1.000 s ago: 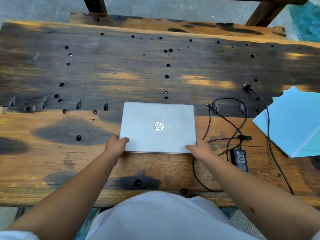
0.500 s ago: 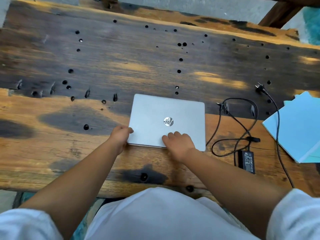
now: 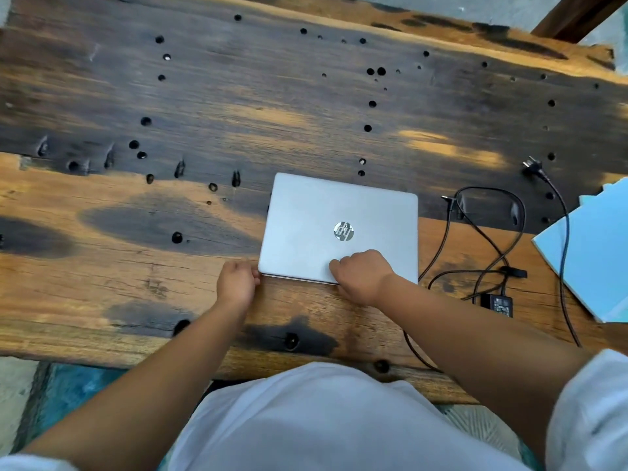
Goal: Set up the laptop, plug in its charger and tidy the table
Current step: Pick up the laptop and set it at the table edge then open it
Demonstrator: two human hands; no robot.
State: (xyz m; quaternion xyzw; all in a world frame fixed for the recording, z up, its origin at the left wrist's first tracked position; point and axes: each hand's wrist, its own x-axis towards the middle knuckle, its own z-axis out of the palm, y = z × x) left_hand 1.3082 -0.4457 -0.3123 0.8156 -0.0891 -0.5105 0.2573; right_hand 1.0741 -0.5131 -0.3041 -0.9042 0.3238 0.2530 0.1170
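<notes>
From the head camera, looking down over a white shirt, a closed silver laptop [image 3: 339,229] lies flat on the worn wooden table [image 3: 170,273], near its front edge and a little right of centre, with the round logo facing up. The left hand [image 3: 237,282] sits at the laptop's near-left corner, its fingers curled in and the fingertips touching that corner; from here I cannot tell whether they actually pinch the edge or only rest against it. The right hand [image 3: 362,275] lies on the lid along the near edge, knuckles up, fingers bent and held close together on the lid, the heel of the hand over the front rim; whether the thumb hooks under the lid is hidden. Just to the right of the laptop the black charger cable [image 3: 489,232] lies in loose loops on the wood, its small barrel tip near the laptop's far-right corner but apart from it. The charger brick [image 3: 498,305] rests beside the right forearm, and the wall plug [image 3: 531,164] lies further back. At the right edge of the table is a stack of light blue books [image 3: 598,249], with one run of the cable crossing over it.
</notes>
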